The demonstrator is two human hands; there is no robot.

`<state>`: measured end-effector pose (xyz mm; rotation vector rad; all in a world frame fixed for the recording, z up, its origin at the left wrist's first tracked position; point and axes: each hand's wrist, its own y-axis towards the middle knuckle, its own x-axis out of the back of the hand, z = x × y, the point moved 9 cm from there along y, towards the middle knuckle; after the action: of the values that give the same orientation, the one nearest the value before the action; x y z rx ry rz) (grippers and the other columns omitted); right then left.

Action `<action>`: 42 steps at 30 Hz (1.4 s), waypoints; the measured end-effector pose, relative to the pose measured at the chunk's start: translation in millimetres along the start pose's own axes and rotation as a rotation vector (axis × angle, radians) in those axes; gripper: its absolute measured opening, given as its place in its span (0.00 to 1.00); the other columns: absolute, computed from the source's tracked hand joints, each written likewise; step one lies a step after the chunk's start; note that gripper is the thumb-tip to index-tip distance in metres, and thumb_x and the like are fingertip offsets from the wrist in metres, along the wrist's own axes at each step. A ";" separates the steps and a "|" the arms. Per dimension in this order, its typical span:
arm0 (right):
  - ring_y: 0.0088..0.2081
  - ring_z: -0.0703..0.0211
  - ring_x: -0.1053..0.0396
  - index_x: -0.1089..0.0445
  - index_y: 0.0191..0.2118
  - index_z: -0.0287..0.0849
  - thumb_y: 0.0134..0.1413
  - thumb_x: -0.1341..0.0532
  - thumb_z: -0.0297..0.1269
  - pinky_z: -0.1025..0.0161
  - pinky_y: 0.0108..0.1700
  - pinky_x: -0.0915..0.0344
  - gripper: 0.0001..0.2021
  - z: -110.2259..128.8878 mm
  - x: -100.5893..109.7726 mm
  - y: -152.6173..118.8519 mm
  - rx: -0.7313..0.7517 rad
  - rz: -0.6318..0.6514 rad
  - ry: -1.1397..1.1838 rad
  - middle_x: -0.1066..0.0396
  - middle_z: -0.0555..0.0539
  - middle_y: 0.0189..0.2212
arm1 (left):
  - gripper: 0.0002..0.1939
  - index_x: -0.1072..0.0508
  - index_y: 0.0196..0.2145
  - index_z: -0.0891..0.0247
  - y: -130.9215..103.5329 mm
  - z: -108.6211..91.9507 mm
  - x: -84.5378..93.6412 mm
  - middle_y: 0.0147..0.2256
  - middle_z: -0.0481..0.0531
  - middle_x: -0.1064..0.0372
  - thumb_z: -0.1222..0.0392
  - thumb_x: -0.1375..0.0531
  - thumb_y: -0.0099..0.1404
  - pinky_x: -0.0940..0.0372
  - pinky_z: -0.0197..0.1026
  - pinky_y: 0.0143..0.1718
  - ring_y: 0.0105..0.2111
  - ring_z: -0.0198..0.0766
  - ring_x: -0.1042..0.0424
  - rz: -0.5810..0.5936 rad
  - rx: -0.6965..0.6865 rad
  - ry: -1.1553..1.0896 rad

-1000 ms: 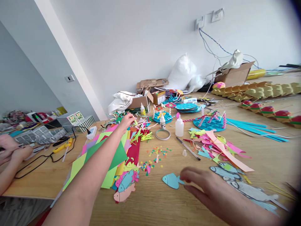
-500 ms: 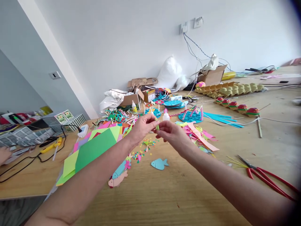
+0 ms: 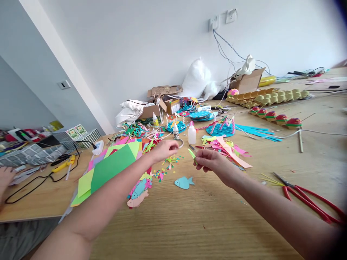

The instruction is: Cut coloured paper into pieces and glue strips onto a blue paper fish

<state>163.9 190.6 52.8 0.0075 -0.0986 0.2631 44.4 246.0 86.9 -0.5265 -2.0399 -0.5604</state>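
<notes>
My right hand [image 3: 207, 160] is closed on a light green paper strip [image 3: 192, 154], which sticks out to the left of the fingers. To its left, my left hand [image 3: 165, 150] is raised with curled fingers; whether anything is in them is hidden. A white ring [image 3: 180, 143] shows just beyond its fingertips; I cannot tell if they touch it. Below both hands lies a blue paper fish [image 3: 184, 182]. More paper fish [image 3: 138, 199] are piled by my left forearm. Paper confetti [image 3: 162, 173] is scattered between. A glue bottle [image 3: 192, 134] stands upright behind the hands.
Coloured paper sheets [image 3: 112, 169] lie left, with a yellow glue gun [image 3: 63, 163] beyond. Red-handled scissors [image 3: 306, 196] rest at right. Paper scraps [image 3: 227, 150], blue strips [image 3: 257, 132] and egg-carton pieces [image 3: 279, 97] lie farther back. Another person's hand [image 3: 5, 177] is at the left edge.
My hands have moved apart: the left back to the left, the right slightly right and down with the green strip. The glue bottle is now more fully visible between them.
</notes>
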 end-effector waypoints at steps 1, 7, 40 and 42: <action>0.22 0.67 0.36 0.38 0.22 0.40 0.41 0.41 0.38 0.70 0.22 0.46 0.07 -7.4 1.6 -1.4 -0.019 0.003 -0.034 0.32 0.52 0.21 | 0.04 0.31 0.26 0.64 0.2 11.6 -8.4 0.25 0.47 0.35 0.69 0.43 0.50 0.41 0.36 0.33 0.28 0.33 0.36 0.030 0.009 0.035; 0.22 0.66 0.36 0.38 0.23 0.41 0.42 0.43 0.37 0.69 0.22 0.45 0.05 -46.3 15.2 -6.8 -0.066 -0.014 -0.153 0.35 0.53 0.19 | 0.06 0.29 0.21 0.64 4.4 59.9 -46.3 0.25 0.50 0.34 0.71 0.44 0.48 0.41 0.38 0.32 0.28 0.37 0.35 0.089 0.066 0.176; 0.22 0.71 0.37 0.37 0.26 0.40 0.41 0.36 0.39 0.73 0.21 0.49 0.11 -53.2 5.3 -20.3 -0.136 0.079 0.386 0.35 0.55 0.19 | 0.07 0.30 0.30 0.64 -22.3 -42.0 -74.7 0.29 0.48 0.33 0.62 0.42 0.51 0.40 0.34 0.31 0.31 0.33 0.35 0.055 0.208 -0.812; 0.21 0.72 0.38 0.37 0.26 0.40 0.41 0.35 0.37 0.73 0.21 0.49 0.10 -53.4 3.9 -21.3 -0.140 0.102 0.427 0.36 0.56 0.18 | 0.05 0.32 0.27 0.65 -24.5 -42.8 -78.3 0.25 0.46 0.36 0.63 0.41 0.49 0.42 0.33 0.28 0.27 0.30 0.37 0.024 0.260 -0.918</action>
<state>178.3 172.1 0.2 -0.1922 0.3080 0.3540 96.8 190.3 34.8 -0.7280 -2.9040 0.0042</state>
